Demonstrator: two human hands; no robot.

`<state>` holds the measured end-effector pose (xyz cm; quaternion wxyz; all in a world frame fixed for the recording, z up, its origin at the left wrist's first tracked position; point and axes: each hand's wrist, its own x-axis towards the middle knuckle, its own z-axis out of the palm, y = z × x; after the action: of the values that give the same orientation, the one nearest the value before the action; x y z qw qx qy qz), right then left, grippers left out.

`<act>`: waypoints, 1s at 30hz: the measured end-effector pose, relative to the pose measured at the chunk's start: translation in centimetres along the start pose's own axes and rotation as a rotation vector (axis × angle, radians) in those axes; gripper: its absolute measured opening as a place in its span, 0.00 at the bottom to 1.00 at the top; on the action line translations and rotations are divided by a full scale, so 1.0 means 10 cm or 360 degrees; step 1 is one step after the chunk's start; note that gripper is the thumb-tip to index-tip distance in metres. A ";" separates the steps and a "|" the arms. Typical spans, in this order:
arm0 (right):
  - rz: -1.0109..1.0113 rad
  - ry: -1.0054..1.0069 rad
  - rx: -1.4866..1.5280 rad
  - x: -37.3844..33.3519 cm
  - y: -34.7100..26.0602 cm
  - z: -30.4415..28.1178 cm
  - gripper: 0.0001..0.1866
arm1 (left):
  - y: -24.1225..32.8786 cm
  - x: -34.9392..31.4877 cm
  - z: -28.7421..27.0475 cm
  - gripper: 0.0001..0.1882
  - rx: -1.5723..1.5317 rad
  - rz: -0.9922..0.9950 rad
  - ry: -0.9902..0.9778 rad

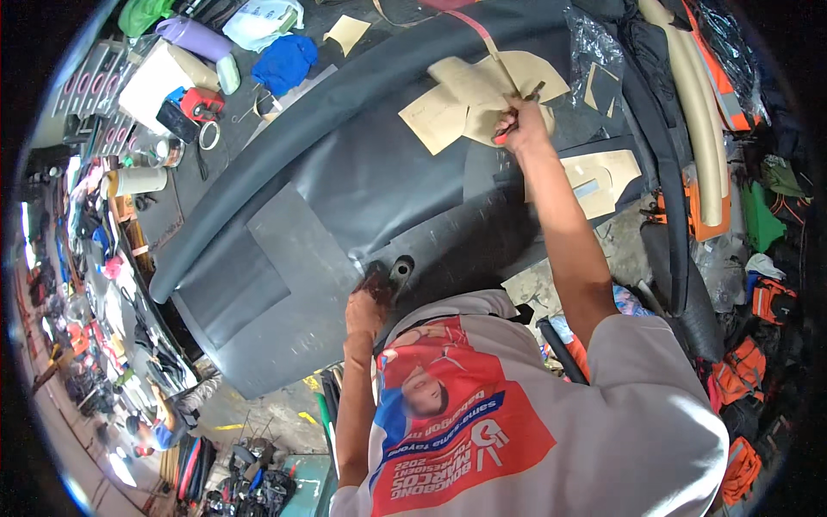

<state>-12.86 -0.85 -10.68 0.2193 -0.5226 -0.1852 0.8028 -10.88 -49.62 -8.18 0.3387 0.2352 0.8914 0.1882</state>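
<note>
My right hand (pixel 523 127) reaches far over the table and is closed around a dark tool with a red part (pixel 502 136); its exact kind is hard to make out. Under and around that hand lie tan paper pattern pieces (pixel 435 121) on black sheet material (pixel 353 202). My left hand (pixel 369 308) is near the front edge of the material, touching or right beside a dark cylinder (pixel 401 268) with a round hole in its end. The left fingers are dark and smeared, so their grip does not show.
A long black roll (pixel 258 194) curves along the far side. More tan patterns (pixel 603 183) lie at right. A blue cloth (pixel 284 65), red object (pixel 203 104) and tape roll (pixel 209 135) sit at far left. Orange bags (pixel 741 370) and tan rolls (pixel 702 112) crowd the right.
</note>
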 end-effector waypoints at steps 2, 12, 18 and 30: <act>0.0070 -0.0023 0.0160 -0.03 -0.06 -0.08 0.13 | 0.02 0.01 -0.01 0.20 -0.0019 -0.0042 0.0006; -0.0037 -0.0134 -0.0105 0.00 -0.01 -0.16 0.03 | 0.02 0.03 -0.06 0.18 -0.0004 -0.0005 -0.0009; -0.0186 0.0031 -0.0783 -0.39 0.65 0.05 0.09 | -0.14 -0.08 -0.01 0.15 -0.0086 0.0088 0.0118; -0.0655 0.0575 -0.0679 0.08 0.30 -0.28 0.10 | -0.01 -0.11 -0.09 0.16 -0.0154 0.0036 0.0339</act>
<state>-11.06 -2.73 -13.99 0.2917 -0.6420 -0.4085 0.5796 -10.77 -50.44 -6.99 0.2509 0.2073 0.9094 0.2589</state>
